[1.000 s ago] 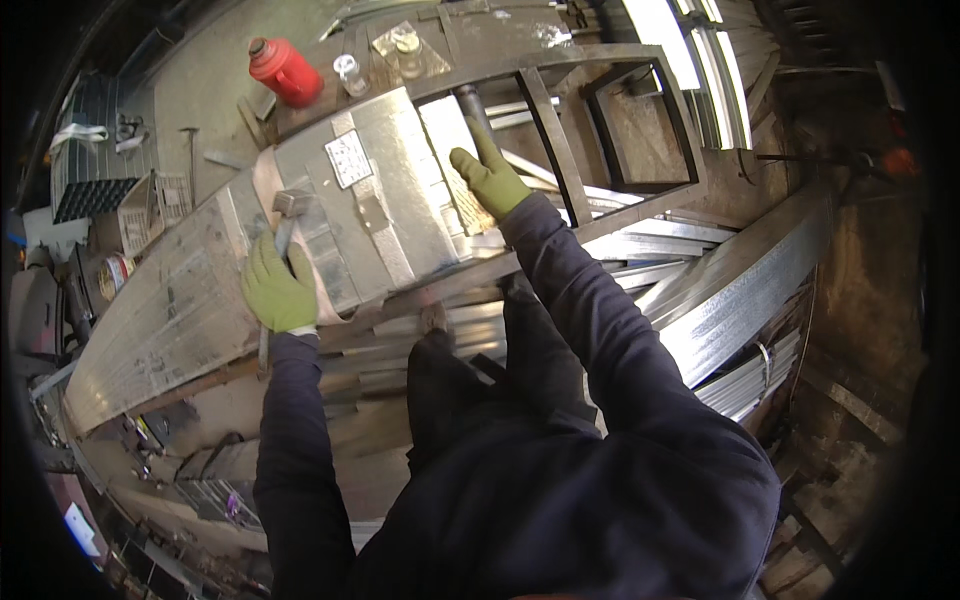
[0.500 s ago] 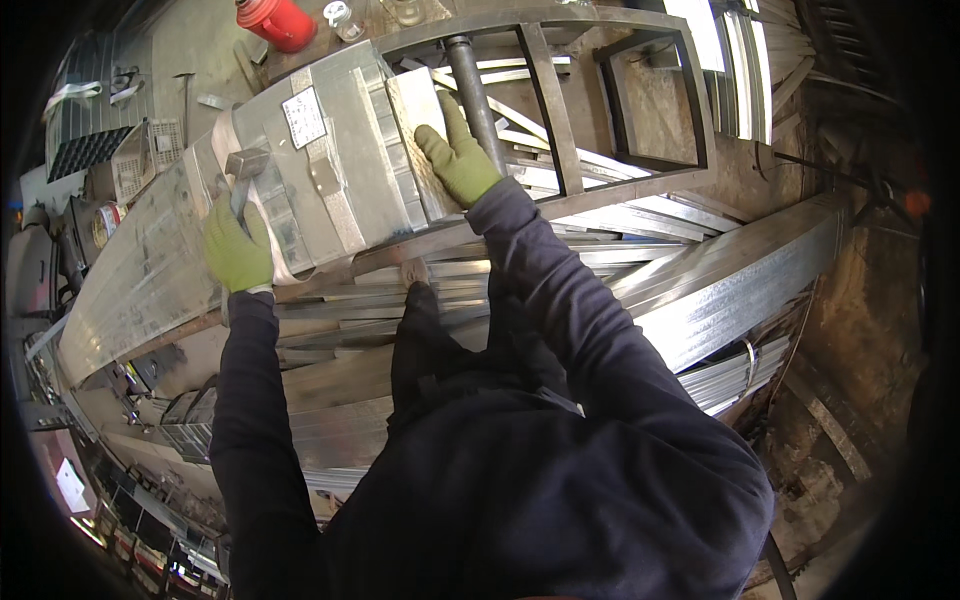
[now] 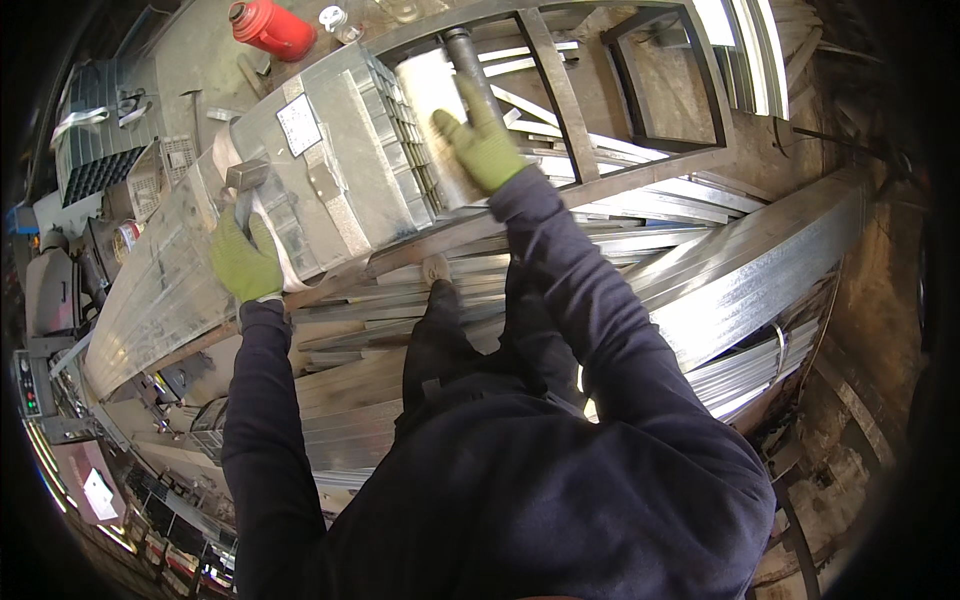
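Observation:
My left hand [image 3: 246, 258], in a green glove, is closed round the handle of a hammer [image 3: 247, 176], its blocky metal head standing above the fist. It rests against the near side of a strapped bundle of metal tubes [image 3: 362, 185]. My right hand [image 3: 484, 145], also green-gloved and slightly blurred, holds a pale flat board [image 3: 436, 110] by its right side, the thumb on its face. The board stands upright just off the bundle's open tube ends [image 3: 408, 140]. A white label [image 3: 298, 125] and a pale strap [image 3: 338, 200] lie on the bundle's top.
A dark steel frame [image 3: 555, 95] with a round roller [image 3: 462, 55] extends right of the bundle. Loose metal lengths [image 3: 680, 200] lie below it, and a large stack of profiles [image 3: 745, 265] is nearer me. A red jug [image 3: 272, 30] and a small jar [image 3: 340, 22] stand beyond.
My right hand has drawn the board slightly right, opening a gap that shows more of the tube ends. My left hand keeps the hammer at the same place on the bundle. The view has shifted slightly.

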{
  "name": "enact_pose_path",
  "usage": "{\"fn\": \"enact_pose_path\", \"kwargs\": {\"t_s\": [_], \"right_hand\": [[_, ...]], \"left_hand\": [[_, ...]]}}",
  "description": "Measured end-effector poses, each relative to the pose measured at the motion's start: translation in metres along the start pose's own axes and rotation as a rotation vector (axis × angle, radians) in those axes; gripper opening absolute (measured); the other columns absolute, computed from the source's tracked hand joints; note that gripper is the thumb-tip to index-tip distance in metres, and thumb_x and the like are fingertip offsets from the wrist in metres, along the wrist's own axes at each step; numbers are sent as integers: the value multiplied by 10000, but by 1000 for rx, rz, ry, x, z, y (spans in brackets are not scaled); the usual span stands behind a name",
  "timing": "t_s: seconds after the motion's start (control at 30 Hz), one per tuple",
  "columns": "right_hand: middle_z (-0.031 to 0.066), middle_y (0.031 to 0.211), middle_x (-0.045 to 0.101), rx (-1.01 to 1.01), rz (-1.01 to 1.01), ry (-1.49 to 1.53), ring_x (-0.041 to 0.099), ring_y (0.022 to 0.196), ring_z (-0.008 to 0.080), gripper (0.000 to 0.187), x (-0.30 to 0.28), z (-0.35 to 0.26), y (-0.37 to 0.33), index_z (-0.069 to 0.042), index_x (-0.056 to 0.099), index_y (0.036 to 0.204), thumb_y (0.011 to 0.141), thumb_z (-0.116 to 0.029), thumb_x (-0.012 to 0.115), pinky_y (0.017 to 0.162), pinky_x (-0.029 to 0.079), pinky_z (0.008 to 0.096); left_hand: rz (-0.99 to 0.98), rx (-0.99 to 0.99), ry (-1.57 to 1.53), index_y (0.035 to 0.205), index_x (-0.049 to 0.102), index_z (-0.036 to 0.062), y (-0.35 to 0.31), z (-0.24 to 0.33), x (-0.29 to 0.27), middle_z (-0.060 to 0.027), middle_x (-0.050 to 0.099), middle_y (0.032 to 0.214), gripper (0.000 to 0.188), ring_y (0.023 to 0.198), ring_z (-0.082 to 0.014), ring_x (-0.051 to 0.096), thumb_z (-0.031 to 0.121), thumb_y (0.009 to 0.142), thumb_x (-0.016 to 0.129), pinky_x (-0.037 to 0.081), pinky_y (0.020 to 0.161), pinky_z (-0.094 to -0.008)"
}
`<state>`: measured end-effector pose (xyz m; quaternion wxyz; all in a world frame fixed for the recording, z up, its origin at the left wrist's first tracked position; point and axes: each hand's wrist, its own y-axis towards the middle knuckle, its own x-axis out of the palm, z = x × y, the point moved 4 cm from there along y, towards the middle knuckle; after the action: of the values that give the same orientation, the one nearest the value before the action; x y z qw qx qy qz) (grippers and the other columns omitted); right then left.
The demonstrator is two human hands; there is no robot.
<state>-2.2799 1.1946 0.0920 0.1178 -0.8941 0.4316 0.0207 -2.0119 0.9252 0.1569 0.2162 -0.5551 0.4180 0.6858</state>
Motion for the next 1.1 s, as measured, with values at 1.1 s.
{"fn": "enact_pose_path", "kwargs": {"t_s": [1.1], "right_hand": [[303, 1402, 617, 205, 66, 352, 626, 1298, 388, 758, 2, -14, 13, -8, 257, 1639, 1066, -333, 631, 1079, 506, 405]], "left_hand": [[7, 28, 28, 1344, 640, 8, -1, -10, 3, -192, 699, 1232, 461, 1094, -402, 664, 288, 980, 680, 525, 938, -506]]}}
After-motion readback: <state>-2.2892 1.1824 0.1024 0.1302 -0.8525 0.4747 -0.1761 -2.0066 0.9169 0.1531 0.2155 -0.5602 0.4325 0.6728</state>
